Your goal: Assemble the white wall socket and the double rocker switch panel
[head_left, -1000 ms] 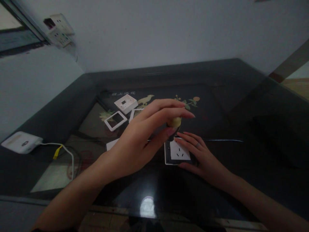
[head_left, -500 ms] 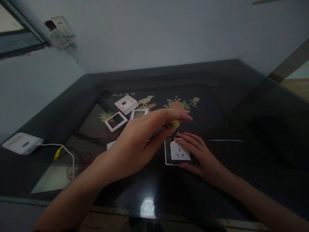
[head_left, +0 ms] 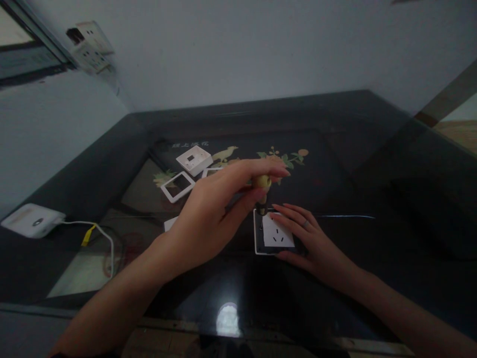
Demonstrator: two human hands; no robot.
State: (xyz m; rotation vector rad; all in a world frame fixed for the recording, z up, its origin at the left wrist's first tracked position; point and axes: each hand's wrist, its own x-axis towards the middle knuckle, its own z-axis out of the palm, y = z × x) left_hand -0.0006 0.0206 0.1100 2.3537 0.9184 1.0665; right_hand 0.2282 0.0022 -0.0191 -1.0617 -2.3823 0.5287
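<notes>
Head view: one white square socket (head_left: 275, 234) (smooth plastic) under flat right hand (head_left: 311, 243); one yellow-handled screwdriver (head_left: 262, 182) pinched by left hand (head_left: 208, 219); two hollow white frames (head_left: 178, 186) behind.

Faint Chinese characters (head_left: 190, 144) on the dark tabletop (head_left: 335, 164), illegible.

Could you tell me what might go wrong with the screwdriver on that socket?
The screwdriver in the left hand stands at a corner of the socket, near the fingertips of the right hand; a slip could jab them. The socket lies on a glossy table, pinned only by that hand; it might slide.
</notes>
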